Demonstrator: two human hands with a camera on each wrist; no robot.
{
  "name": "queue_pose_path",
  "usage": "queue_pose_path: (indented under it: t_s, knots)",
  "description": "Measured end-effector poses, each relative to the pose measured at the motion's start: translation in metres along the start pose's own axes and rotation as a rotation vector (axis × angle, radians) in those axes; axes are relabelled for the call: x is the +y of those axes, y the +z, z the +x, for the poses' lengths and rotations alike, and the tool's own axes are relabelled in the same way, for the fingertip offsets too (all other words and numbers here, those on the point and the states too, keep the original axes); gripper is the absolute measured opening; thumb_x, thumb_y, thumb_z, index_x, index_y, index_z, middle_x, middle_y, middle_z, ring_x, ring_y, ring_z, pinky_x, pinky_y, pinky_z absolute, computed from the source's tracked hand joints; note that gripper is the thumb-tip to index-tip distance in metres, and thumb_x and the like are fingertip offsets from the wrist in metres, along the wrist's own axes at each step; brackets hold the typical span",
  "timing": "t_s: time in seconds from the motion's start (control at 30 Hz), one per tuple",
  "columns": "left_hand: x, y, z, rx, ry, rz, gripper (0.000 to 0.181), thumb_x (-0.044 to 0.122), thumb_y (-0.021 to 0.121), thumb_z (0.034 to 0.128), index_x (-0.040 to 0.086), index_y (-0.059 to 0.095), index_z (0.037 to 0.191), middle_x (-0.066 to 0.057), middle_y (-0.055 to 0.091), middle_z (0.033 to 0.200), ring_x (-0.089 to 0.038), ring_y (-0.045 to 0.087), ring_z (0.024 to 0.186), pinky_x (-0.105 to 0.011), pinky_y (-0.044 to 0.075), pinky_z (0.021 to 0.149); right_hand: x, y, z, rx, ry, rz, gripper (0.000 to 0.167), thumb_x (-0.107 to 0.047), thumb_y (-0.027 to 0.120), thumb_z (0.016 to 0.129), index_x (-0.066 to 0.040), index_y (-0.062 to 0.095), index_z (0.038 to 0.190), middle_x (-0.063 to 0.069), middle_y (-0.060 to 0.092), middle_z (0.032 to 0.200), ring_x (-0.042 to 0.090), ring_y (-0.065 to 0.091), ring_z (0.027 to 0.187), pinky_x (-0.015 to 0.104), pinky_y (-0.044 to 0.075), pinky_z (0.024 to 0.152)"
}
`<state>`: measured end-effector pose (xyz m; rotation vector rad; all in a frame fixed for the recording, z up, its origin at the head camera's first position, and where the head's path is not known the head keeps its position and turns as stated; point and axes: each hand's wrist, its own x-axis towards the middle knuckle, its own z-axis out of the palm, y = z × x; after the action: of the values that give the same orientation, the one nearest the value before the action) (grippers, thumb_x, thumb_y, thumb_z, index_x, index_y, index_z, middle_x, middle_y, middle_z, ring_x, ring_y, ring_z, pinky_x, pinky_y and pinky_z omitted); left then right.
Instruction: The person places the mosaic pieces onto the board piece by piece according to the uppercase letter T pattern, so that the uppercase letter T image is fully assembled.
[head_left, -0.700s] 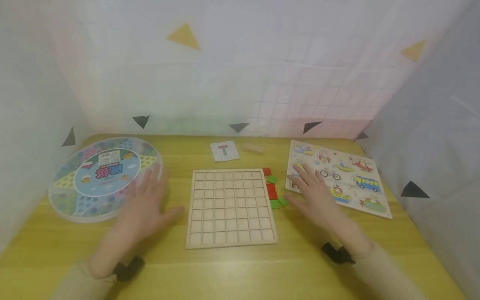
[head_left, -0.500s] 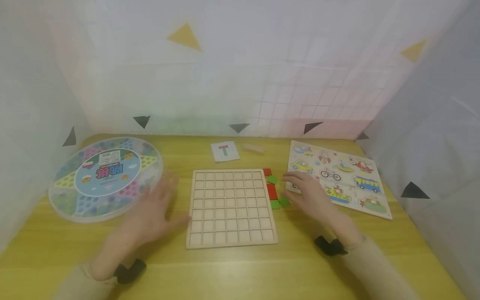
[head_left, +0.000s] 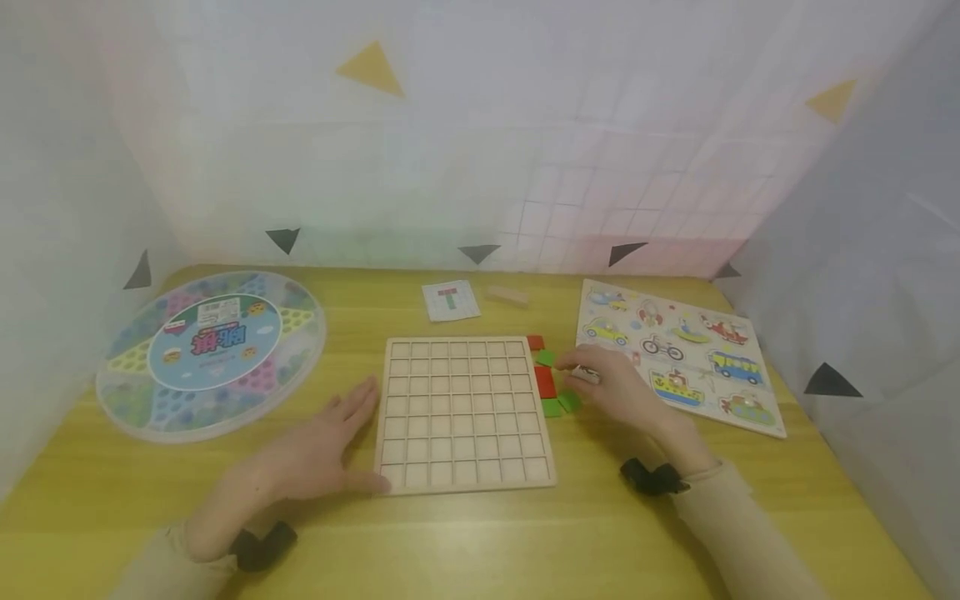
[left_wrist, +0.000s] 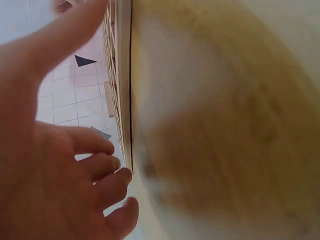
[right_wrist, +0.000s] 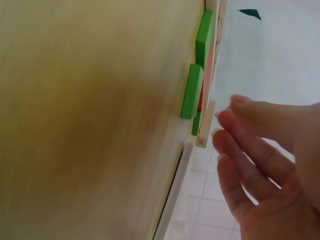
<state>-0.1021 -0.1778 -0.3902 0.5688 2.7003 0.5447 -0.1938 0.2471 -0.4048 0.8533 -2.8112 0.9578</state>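
Note:
A wooden grid board (head_left: 465, 412) lies mid-table. At its left side is my left hand (head_left: 311, 454), thumb on or at the near left corner and fingers along the edge. In the left wrist view the left hand (left_wrist: 60, 150) has its thumb spread from its bent fingers and holds nothing. Red tiles (head_left: 544, 382) and green tiles (head_left: 569, 402) lie along the board's right edge. Just right of them hovers my right hand (head_left: 618, 392), fingers loosely bent. Nothing shows between the fingers of the right hand (right_wrist: 265, 160) in the right wrist view, apart from the green tile (right_wrist: 191, 92).
A round Chinese checkers set (head_left: 277, 404) lies at the left. On the right is a wooden vehicle puzzle (head_left: 701, 354), partly under the right hand. A card with a red and green T (head_left: 450, 301) and a small wood block (head_left: 507, 296) lie behind the board.
My left hand has come down and nearer to the board's left edge and near corner. My right hand has moved left from over the puzzle to beside the tiles, its fingers bending more.

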Motion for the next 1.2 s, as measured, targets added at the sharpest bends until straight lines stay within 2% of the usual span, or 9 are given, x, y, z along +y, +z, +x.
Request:
queue_pose_path:
  t_s: [0.2,0.43,0.7,1.03,1.2]
  knots:
    - [-0.004,0.003,-0.001,-0.037,0.025,-0.041,0.126,0.08,0.069,0.0691,0.012,0.015,0.161,-0.003,0.003,0.169,-0.051,0.019,0.147,-0.064,0.028,0.115,0.002,0.006,0.001,-0.014,0.025,0.048,0.018,-0.01,0.076,0.088,-0.014,0.075,0.107,-0.005,0.073,0.104,0.013,0.065,0.1,0.042,0.054,0.093]
    - [-0.008,0.006,-0.001,-0.026,0.073,-0.058,0.125,0.076,0.072,0.0692,0.01,0.018,0.161,-0.006,0.005,0.169,-0.042,0.018,0.15,-0.058,0.026,0.118,0.0,0.012,0.002,-0.043,0.02,0.079,0.017,-0.007,0.079,0.085,-0.014,0.075,0.1,-0.005,0.074,0.099,0.011,0.068,0.095,0.036,0.057,0.092]
    - [-0.012,0.004,0.0,-0.035,0.085,-0.093,0.124,0.072,0.075,0.0705,0.009,0.018,0.16,-0.006,0.004,0.169,-0.043,0.017,0.151,-0.058,0.025,0.119,-0.001,0.013,0.002,-0.038,0.025,0.051,0.017,-0.009,0.08,0.084,-0.014,0.075,0.1,-0.007,0.073,0.099,0.01,0.067,0.095,0.035,0.056,0.093]
    - [-0.006,0.0,-0.002,-0.045,0.082,-0.082,0.121,0.073,0.072,0.0723,0.009,0.018,0.16,-0.006,0.005,0.169,-0.042,0.017,0.151,-0.058,0.025,0.119,0.004,0.014,0.002,-0.017,-0.033,-0.025,0.019,-0.014,0.082,0.083,-0.014,0.075,0.101,-0.006,0.073,0.099,0.011,0.067,0.097,0.036,0.056,0.091]
    - [-0.004,-0.001,-0.001,-0.054,0.074,-0.081,0.122,0.073,0.072,0.0727,0.009,0.017,0.161,-0.007,0.004,0.169,-0.043,0.016,0.151,-0.06,0.024,0.118,0.004,0.015,0.001,-0.007,-0.035,-0.061,0.02,-0.017,0.083,0.082,-0.015,0.075,0.1,-0.006,0.072,0.098,0.013,0.067,0.096,0.038,0.056,0.089]
